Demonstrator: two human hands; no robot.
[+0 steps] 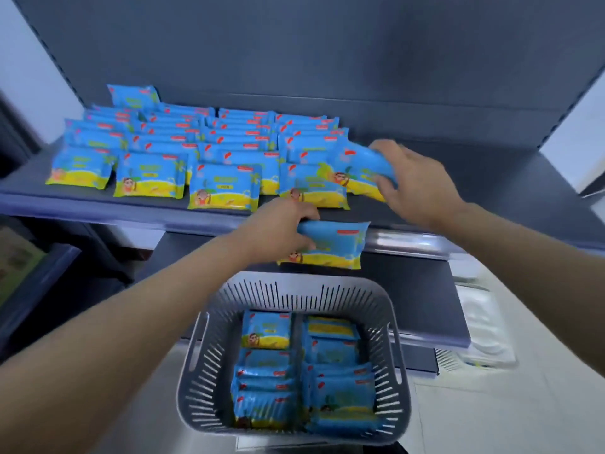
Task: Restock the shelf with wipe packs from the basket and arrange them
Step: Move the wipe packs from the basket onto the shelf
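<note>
Grey slatted basket (389, 342) sits nearest, low centre, with two columns of blue-and-yellow wipe packs (266, 329) left inside, so restocking is judged partly done.

Left hand (278, 231): grip closed on one pack (330, 244), thumb under, fingers over its top left corner. Pack hangs just below and in front of the shelf's front edge, above the basket's far rim, not yet on the shelf.

Right hand (415, 181): grip closed around the right end of a second pack (357, 172), tilted, at the right end of the front row, overlapping its neighbour (314, 188). Whether it rests on the shelf (491, 178) or is lifted, cannot tell.

Stocked packs (203, 142) stand in four rows from the front edge toward the back panel, filling the left and middle; the right part is bare.

Risks, as judged:
- Corner-only hold on the left pack; soft film could slip and drop back into the basket.
- Right pack pushed in aslant could knock over the leaning front-row packs.
- Front packs near the edge could be nudged off by a forearm.
</note>
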